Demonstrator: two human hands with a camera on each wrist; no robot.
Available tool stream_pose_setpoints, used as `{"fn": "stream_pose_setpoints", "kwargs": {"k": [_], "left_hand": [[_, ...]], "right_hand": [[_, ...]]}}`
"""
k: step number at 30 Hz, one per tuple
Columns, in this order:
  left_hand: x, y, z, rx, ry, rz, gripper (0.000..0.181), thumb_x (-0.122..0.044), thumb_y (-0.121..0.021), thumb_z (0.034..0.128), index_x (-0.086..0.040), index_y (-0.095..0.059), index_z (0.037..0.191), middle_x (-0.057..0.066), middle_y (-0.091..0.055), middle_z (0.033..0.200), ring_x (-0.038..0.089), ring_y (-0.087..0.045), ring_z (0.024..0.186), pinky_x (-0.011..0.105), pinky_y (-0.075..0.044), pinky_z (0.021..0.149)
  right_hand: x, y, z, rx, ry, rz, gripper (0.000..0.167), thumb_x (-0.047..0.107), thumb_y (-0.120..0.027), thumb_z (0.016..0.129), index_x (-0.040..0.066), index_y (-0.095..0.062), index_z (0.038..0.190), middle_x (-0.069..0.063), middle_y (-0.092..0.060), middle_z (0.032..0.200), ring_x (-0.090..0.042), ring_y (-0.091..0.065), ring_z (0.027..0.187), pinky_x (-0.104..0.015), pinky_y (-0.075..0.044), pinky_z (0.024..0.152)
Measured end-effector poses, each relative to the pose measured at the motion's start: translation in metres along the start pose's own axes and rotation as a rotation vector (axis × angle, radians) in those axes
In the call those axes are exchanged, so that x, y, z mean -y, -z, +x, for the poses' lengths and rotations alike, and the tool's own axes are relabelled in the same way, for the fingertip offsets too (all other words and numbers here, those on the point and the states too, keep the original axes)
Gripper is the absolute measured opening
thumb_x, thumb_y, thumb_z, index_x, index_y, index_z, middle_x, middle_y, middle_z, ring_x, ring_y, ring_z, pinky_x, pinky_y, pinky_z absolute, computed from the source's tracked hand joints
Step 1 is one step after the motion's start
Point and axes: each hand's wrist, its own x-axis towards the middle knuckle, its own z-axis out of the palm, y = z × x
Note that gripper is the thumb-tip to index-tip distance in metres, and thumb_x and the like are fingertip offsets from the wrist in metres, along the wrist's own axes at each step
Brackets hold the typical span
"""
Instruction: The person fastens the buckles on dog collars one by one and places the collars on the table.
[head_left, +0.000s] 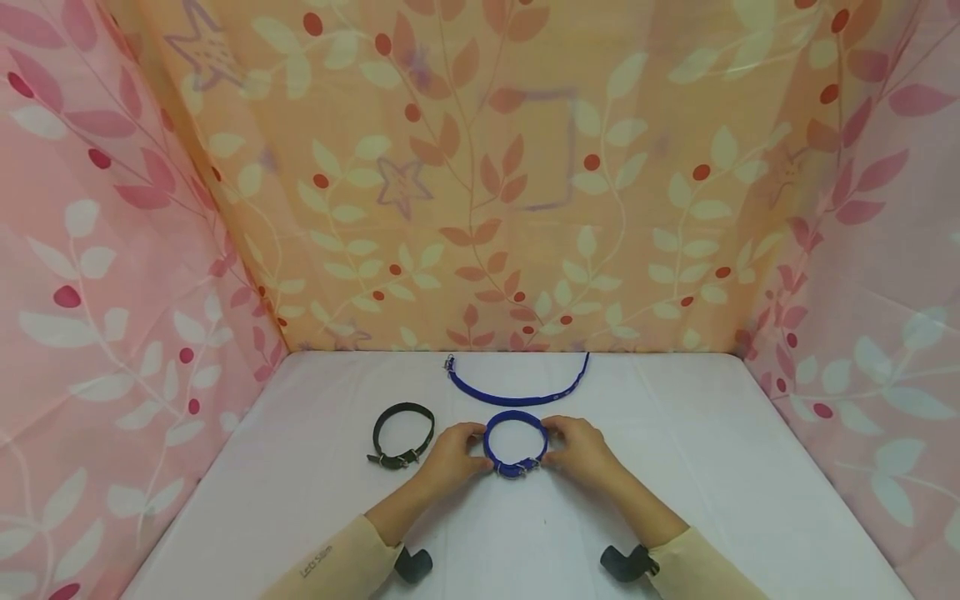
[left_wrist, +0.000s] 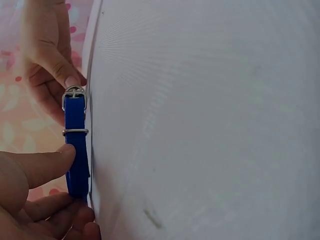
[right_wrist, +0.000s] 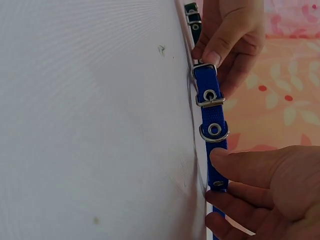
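Note:
A blue collar [head_left: 513, 472], buckled into a ring, stands between my two hands on the white table. My left hand [head_left: 455, 452] holds its left side with thumb and fingers, and my right hand [head_left: 582, 448] grips the right side. In the left wrist view, the thumb presses the blue strap [left_wrist: 76, 165] near a metal loop. From the right wrist, the buckle, D-ring and metal eyelets show on the band [right_wrist: 217, 159]. To the left stands a dark collar [head_left: 397, 461], also buckled into a ring. Behind lies a second blue collar [head_left: 514, 402], unbuckled and curved open.
The white tabletop [head_left: 517, 550] ends at a flower-patterned orange cloth [head_left: 472, 208] at the back. Pink patterned cloth walls [head_left: 112, 333] rise on both sides. Black wrist mounts [head_left: 413, 565] sit by the sleeves.

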Motion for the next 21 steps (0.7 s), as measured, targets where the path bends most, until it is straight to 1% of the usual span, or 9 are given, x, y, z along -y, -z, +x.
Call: {"fn": "stream_pose_setpoints", "kwargs": {"k": [4,9,17,21], "left_hand": [[0.0012,-0.0011,0.0001,0.0,-0.014,0.006,0.058,-0.01,-0.086,0.0816,0.006,-0.061,0.132,0.021,-0.065,0.133,0.037,-0.061,0.126,0.052,-0.045,0.11],[0.0012,-0.0019,0.0001,0.011,-0.015,0.013,0.059,-0.009,-0.085,0.0821,0.007,-0.06,0.133,0.022,-0.064,0.134,0.037,-0.059,0.128,0.05,-0.045,0.111],[0.0,0.0001,-0.0005,0.047,-0.011,0.051,0.063,-0.014,-0.086,0.0816,0.005,-0.059,0.135,0.021,-0.063,0.136,0.037,-0.056,0.132,0.051,-0.042,0.113],[0.0004,0.0043,-0.0007,0.054,-0.022,0.092,0.064,-0.016,-0.087,0.0811,0.005,-0.059,0.135,0.021,-0.064,0.134,0.038,-0.056,0.132,0.051,-0.041,0.114]], "right_hand": [[0.0035,-0.0003,-0.0017,0.004,0.004,-0.049,0.057,0.013,-0.089,0.076,0.008,-0.068,0.129,-0.007,-0.072,0.12,-0.033,-0.061,0.119,-0.059,-0.041,0.105],[0.0042,-0.0014,-0.0032,0.009,0.018,-0.094,0.056,0.013,-0.088,0.078,0.005,-0.067,0.129,-0.01,-0.071,0.123,-0.035,-0.06,0.121,-0.06,-0.04,0.105],[0.0034,-0.0028,-0.0073,0.036,0.014,-0.152,0.058,0.019,-0.086,0.082,0.006,-0.064,0.134,-0.011,-0.067,0.13,-0.034,-0.057,0.126,-0.055,-0.042,0.109],[0.0056,0.0007,-0.0078,0.049,0.002,-0.149,0.058,0.023,-0.086,0.084,0.007,-0.063,0.135,-0.01,-0.067,0.129,-0.032,-0.057,0.125,-0.055,-0.043,0.109]]}}
